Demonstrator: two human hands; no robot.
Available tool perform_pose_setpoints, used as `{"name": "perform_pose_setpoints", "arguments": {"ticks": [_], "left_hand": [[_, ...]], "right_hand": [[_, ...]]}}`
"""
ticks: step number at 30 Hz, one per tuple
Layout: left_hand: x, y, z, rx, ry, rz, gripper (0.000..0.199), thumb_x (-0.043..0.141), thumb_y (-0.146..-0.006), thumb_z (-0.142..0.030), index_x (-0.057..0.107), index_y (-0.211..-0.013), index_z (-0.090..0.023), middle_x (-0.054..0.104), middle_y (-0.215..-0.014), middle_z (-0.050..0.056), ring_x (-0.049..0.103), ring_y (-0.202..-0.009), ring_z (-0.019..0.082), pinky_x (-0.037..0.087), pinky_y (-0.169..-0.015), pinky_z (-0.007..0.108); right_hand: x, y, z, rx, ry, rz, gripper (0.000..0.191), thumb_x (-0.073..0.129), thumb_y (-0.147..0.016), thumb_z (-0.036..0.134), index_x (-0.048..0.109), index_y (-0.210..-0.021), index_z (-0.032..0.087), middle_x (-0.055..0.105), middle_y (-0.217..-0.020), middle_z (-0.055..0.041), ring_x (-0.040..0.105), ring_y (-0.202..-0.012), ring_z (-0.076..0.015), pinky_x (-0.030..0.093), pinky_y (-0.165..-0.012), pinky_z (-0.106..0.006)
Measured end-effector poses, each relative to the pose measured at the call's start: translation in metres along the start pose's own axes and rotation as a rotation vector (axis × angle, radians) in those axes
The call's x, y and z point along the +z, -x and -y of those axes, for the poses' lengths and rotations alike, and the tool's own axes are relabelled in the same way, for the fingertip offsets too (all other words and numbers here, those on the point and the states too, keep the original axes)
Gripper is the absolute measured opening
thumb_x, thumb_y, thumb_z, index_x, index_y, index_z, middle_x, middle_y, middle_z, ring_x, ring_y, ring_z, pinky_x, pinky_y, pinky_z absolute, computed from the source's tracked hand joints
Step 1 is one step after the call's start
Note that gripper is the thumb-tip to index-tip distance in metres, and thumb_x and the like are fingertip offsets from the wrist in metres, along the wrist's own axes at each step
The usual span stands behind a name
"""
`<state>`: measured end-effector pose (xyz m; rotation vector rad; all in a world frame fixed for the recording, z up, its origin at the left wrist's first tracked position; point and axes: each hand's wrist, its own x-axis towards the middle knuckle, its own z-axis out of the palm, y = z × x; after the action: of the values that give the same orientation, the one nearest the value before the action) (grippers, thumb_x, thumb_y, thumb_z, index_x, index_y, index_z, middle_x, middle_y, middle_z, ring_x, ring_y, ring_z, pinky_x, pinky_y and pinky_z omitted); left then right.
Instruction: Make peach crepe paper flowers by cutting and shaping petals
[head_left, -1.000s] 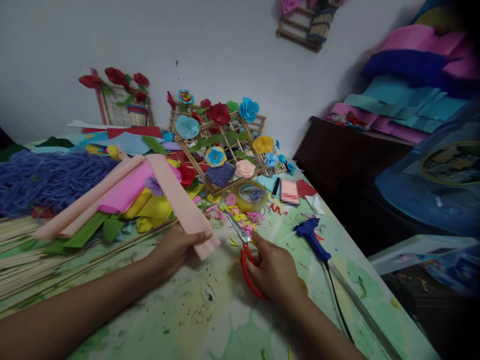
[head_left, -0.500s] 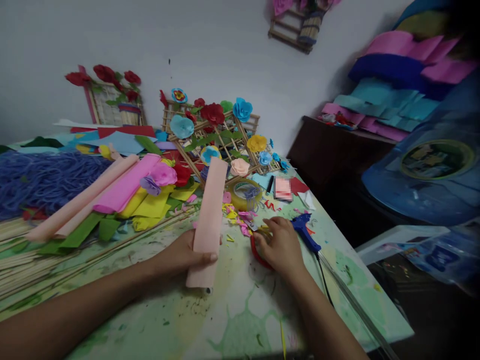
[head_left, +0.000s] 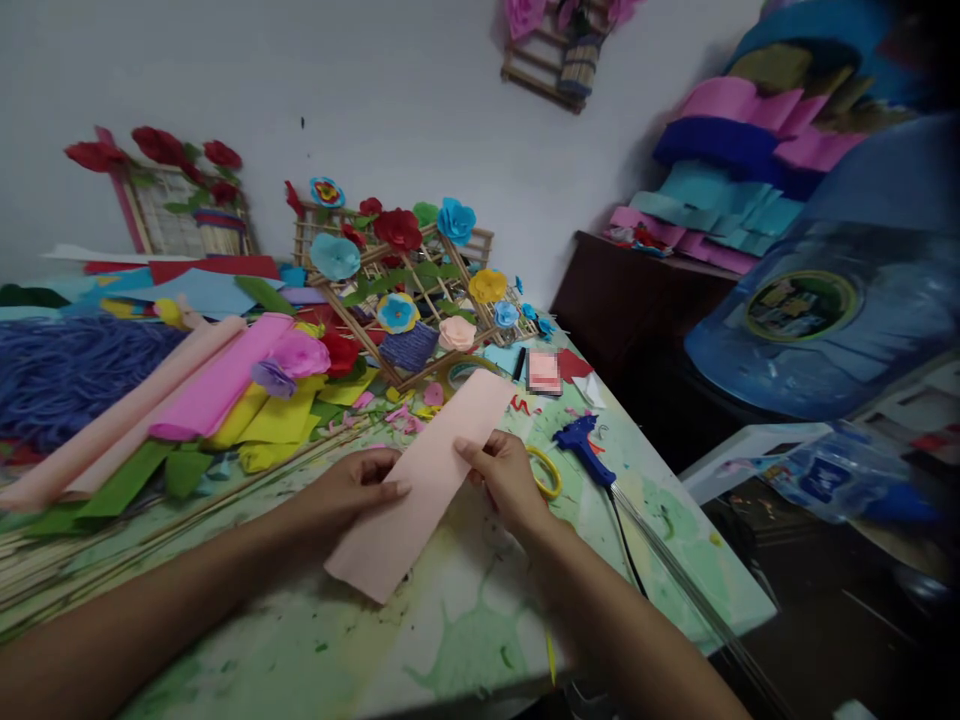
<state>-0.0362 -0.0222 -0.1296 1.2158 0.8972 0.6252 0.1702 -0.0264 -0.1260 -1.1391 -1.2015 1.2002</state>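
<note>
Passage over near tabletop [head_left: 300, 650]; pink strip [head_left: 424, 490] bars middle, glue gun [head_left: 589, 452] right.

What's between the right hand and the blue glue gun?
In the head view, a yellow loop lies between the right hand and the blue glue gun.

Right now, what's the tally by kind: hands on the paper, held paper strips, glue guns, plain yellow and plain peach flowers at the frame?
Hands (left hand, right hand): 2
Peach paper strip: 1
Blue glue gun: 1
Yellow flower: 1
Peach flower: 1
Total: 6
</note>
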Motion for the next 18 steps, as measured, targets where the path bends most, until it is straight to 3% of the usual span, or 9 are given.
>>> {"name": "perform_pose_setpoints", "arguments": {"ticks": [6,13,18], "left_hand": [[-0.009,-0.003,0.001,-0.002,-0.053,-0.076,0.033,0.077,-0.063,-0.043,0.061,-0.073,-0.016,0.063,-0.066,0.001,0.059,-0.056,0.015,0.043,-0.049,0.023],[-0.004,-0.007,0.008,-0.032,-0.002,0.053,0.042,0.074,-0.067,-0.051,0.065,-0.086,-0.014,0.069,-0.081,0.008,0.063,-0.07,0.02,0.048,-0.059,0.027],[-0.003,-0.008,0.011,-0.078,-0.011,-0.085,0.043,0.073,-0.067,-0.053,0.065,-0.075,-0.012,0.062,-0.06,0.003,0.051,-0.048,0.012,0.037,-0.044,0.021]], "right_hand": [[-0.011,-0.001,-0.005,0.066,0.043,-0.024,0.034,0.068,-0.068,0.047,0.056,-0.058,0.017,0.048,-0.047,0.0029,0.037,-0.042,-0.0075,0.027,-0.04,-0.02],[-0.008,0.001,-0.013,0.155,0.1,0.329,0.027,0.066,-0.07,0.04,0.058,-0.062,0.016,0.052,-0.052,0.0032,0.04,-0.044,-0.0068,0.029,-0.045,-0.02],[-0.003,0.004,-0.014,0.173,0.195,0.302,0.022,0.06,-0.075,0.027,0.055,-0.057,0.016,0.05,-0.049,0.0039,0.038,-0.042,-0.0065,0.028,-0.044,-0.02]]}}
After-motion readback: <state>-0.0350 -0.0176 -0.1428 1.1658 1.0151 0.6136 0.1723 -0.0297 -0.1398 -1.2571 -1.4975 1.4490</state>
